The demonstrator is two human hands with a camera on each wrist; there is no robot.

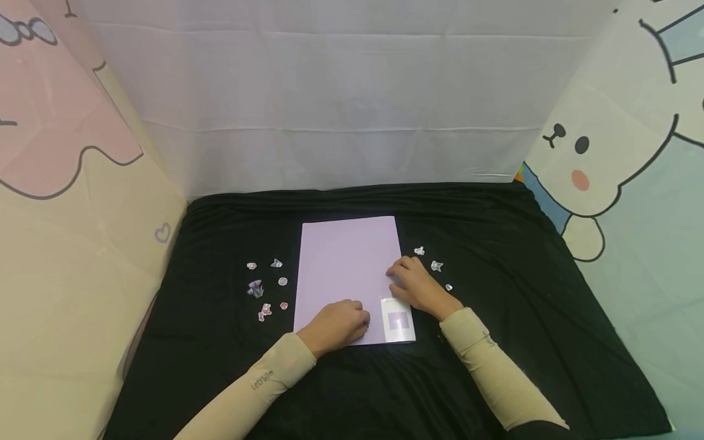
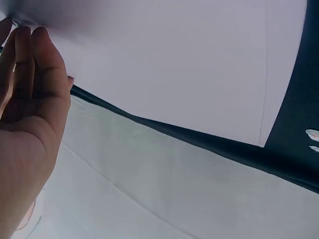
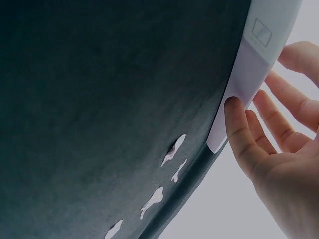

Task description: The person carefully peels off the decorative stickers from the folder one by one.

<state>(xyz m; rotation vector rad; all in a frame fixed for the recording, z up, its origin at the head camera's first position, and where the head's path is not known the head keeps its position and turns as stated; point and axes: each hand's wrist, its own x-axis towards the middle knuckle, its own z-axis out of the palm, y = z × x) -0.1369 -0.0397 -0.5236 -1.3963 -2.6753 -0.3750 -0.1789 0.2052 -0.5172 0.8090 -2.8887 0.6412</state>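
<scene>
A lavender folder or booklet [image 1: 343,263] lies flat on the black cloth. Over its lower part is my left hand [image 1: 337,326], fingers bent down to the surface. In the left wrist view the fingertips of that left hand [image 2: 35,84] meet near a small dark, shiny spot; whether they pinch something is unclear. My right hand [image 1: 420,286] lies across the folder's right edge. From the right wrist, the fingers of the right hand [image 3: 279,129] look spread and loosely bent, touching the edge. A white rectangle with a lavender square [image 1: 398,330] marks the folder's lower right corner.
Several small cut-out stickers lie left of the folder, including a purple one [image 1: 255,289] and a pink one [image 1: 266,310]. More stickers, such as a white one [image 1: 437,266], are on the right. Black cloth [image 1: 220,379] covers the table; printed fabric walls surround it.
</scene>
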